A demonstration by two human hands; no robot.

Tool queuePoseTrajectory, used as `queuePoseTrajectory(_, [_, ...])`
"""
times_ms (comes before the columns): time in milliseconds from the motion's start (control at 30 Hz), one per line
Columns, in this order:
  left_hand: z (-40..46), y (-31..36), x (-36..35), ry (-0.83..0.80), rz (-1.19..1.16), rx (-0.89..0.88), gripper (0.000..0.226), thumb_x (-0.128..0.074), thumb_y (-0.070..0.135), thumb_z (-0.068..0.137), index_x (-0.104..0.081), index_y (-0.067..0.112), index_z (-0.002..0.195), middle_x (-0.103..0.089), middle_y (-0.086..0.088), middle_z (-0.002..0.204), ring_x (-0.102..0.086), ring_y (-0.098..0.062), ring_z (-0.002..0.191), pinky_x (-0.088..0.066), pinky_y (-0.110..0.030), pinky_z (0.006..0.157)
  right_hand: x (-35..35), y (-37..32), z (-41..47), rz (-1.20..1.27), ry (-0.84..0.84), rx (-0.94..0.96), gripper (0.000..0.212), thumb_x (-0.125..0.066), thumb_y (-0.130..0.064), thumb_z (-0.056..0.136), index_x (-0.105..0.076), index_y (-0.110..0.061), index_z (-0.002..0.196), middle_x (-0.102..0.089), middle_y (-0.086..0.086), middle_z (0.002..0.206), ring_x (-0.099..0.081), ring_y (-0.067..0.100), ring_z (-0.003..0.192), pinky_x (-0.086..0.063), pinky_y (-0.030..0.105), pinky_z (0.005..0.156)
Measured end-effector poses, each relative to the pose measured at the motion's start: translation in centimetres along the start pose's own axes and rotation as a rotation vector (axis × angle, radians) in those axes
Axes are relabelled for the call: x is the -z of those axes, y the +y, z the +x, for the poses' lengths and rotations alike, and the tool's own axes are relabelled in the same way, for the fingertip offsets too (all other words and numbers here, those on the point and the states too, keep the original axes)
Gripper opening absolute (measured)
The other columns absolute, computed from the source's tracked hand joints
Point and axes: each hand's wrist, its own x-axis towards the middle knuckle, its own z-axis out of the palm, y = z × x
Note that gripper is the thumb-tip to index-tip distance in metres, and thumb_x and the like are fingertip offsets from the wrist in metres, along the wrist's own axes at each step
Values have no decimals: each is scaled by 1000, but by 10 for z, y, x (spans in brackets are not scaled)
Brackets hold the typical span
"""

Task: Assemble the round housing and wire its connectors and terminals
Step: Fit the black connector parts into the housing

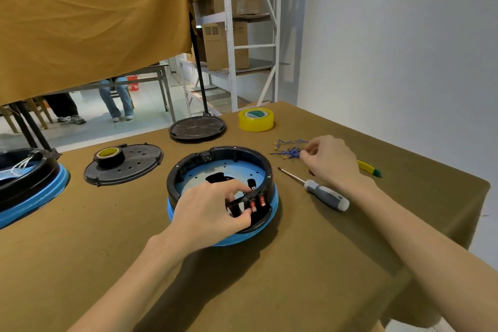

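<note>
The round housing [188, 170], black-walled with a blue inner plate and blue base ring, sits mid-table. Its near wall carries a switch panel with two red rocker switches [257, 202]. My left hand [213, 210] grips that panel, thumb and fingers curled round its frame beside the switches. To the right lies a small pile of blue wires [289, 149] with brass terminals. My right hand [327, 160] reaches into the pile's right side and pinches wires between its fingertips.
A grey-handled screwdriver [322, 194] lies right of the housing; a yellow-green tool [369, 168] shows behind my right hand. A black perforated cover [134, 167] bears a tape roll [109, 156]. A round black lid [198, 128], a yellow tape roll [256, 119] and a second housing [29, 186] also stand here.
</note>
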Motion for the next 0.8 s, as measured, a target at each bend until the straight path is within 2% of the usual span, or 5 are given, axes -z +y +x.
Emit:
queuePoseTrajectory(100, [1, 0, -3, -3, -3, -7, 47, -53, 65, 80, -66, 46, 121, -56, 30, 69, -61, 0, 67, -49, -17, 50, -11, 20, 16, -315, -235, -178, 37, -61, -51, 96, -57, -17, 81, -61, 1, 80, -58, 17, 68, -43, 30, 53])
queuePoseTrajectory(267, [2, 0, -5, -10, -2, -23, 52, -47, 69, 81, -64, 46, 124, -62, 25, 78, -64, -3, 69, -57, -27, 56, -31, 23, 26, -453, -222, -164, 37, -60, -50, 96, -49, -20, 78, -58, 0, 79, -54, 16, 64, -39, 28, 51])
queuePoseTrajectory(433, [2, 0, 0, -55, -7, -24, 47, -53, 66, 86, -61, 47, 127, -61, 27, 82, -64, -4, 72, -58, -29, 59, -29, 16, 30, -482, -257, -181, 21, -59, -21, 96, -47, -18, 78, -59, 4, 84, -48, 18, 65, -34, 31, 52])
queuePoseTrajectory(700, [6, -8, 18, -300, -142, 19, 59, -67, 50, 92, -43, 44, 145, -67, 20, 105, -64, -4, 98, -56, -28, 89, -17, -26, -29, 256, -82, 40, 16, -54, -26, 104, -46, -16, 111, -60, -5, 76, -58, -3, 60, -41, 14, 49])
queuePoseTrajectory(800, [7, -11, 27, -333, -183, 15, 54, -69, 47, 93, -47, 44, 142, -67, 22, 104, -62, 3, 101, -48, -15, 87, -18, -46, -51, 426, -13, 73, 14, -58, -25, 102, -49, -18, 110, -62, -4, 72, -55, -10, 61, -41, 6, 58])
